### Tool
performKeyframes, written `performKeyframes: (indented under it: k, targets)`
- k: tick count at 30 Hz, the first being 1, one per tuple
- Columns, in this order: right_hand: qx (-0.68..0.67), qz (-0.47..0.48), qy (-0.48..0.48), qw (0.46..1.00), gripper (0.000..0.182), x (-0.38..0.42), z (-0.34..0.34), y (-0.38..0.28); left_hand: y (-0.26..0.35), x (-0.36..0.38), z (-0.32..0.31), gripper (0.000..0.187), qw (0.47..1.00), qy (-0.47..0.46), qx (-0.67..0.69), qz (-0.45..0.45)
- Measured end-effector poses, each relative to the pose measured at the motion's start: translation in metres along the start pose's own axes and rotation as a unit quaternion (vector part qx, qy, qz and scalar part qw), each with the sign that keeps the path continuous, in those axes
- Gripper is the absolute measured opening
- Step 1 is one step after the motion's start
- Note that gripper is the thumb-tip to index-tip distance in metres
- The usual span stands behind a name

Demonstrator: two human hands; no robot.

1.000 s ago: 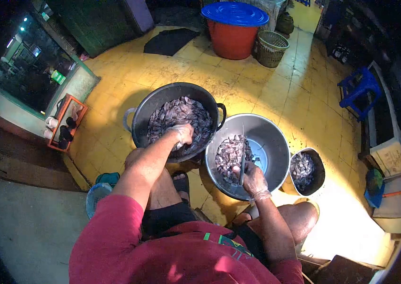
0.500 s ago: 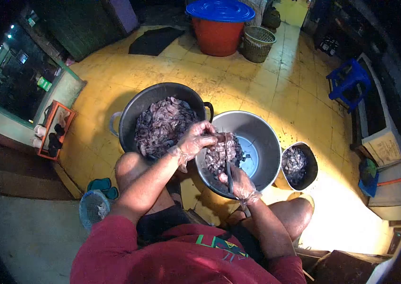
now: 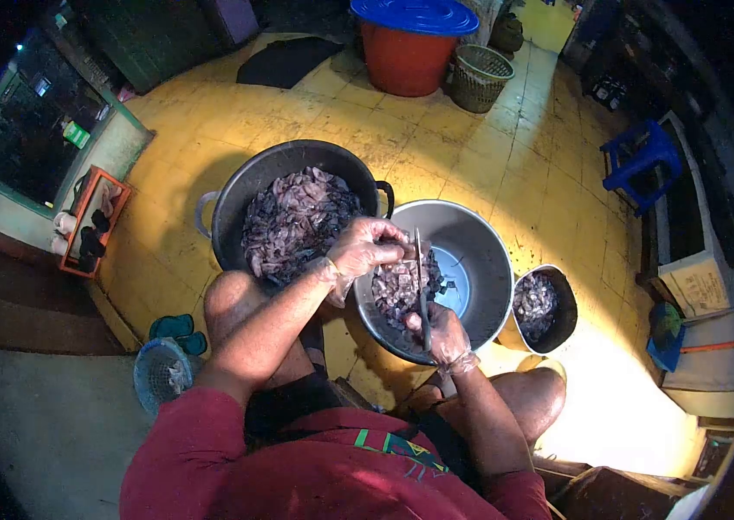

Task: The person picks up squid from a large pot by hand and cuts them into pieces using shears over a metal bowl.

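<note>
My left hand (image 3: 367, 250), in a clear plastic glove, pinches a small dark piece over the left side of a grey metal basin (image 3: 493, 251). My right hand (image 3: 445, 336), gloved too, is closed round the handle of a long knife (image 3: 422, 277), whose blade points away from me beside my left fingertips. Cut pinkish-grey pieces (image 3: 397, 290) lie in the basin under the hands. To the left stands a large black tub (image 3: 241, 186) with a heap of greyish, squid-like pieces (image 3: 302, 212).
A smaller container (image 3: 568, 303) with more pieces stands right of the basin. Farther off are a red tub (image 3: 402, 61) with a blue lid, a woven basket (image 3: 480, 78) and a blue stool (image 3: 644, 165). A blue basket (image 3: 155, 377) and green sandals (image 3: 178, 331) lie at the left.
The knife blade has become more upright and shows its flat side more. Both hands remain over the basin. The whole view has shifted slightly.
</note>
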State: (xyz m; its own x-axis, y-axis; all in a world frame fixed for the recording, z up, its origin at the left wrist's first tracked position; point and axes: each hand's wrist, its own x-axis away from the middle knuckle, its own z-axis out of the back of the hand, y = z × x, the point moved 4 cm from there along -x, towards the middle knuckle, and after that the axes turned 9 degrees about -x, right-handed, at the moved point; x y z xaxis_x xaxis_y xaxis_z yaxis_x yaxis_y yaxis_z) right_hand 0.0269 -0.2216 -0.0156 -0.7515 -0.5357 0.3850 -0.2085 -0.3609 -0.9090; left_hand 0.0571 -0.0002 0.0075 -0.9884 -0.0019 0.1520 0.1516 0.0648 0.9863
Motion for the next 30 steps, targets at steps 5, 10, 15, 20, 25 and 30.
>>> performKeyframes:
  k: [5, 10, 15, 20, 25, 30]
  targets:
    - [-0.049, -0.010, 0.017, 0.999, 0.047, 0.001, 0.001, 0.002, -0.001, 0.000, -0.008, 0.017, 0.995, -0.061, -0.062, -0.046]
    - [-0.005, -0.040, 0.031, 0.999, 0.042, 0.003, 0.007, -0.008, 0.010, 0.003, -0.006, 0.015, 0.997, -0.063, -0.034, -0.012]
    - [-0.039, -0.009, 0.004, 0.999, 0.061, -0.006, 0.010, 0.017, 0.000, 0.001, -0.010, 0.019, 0.997, -0.013, 0.067, 0.020]
    - [-0.026, 0.077, -0.049, 0.995, 0.076, 0.001, -0.004, -0.003, -0.005, -0.002, -0.006, 0.016, 0.994, 0.022, 0.107, -0.013]
    - [-0.077, 0.020, -0.035, 0.996, 0.057, 0.004, -0.008, -0.005, -0.011, 0.003, -0.020, 0.015, 0.996, 0.003, 0.087, 0.001]
    - [0.020, -0.016, 0.005, 1.000, 0.051, 0.011, -0.005, -0.015, -0.011, -0.002, -0.017, 0.016, 0.996, 0.017, 0.086, -0.016]
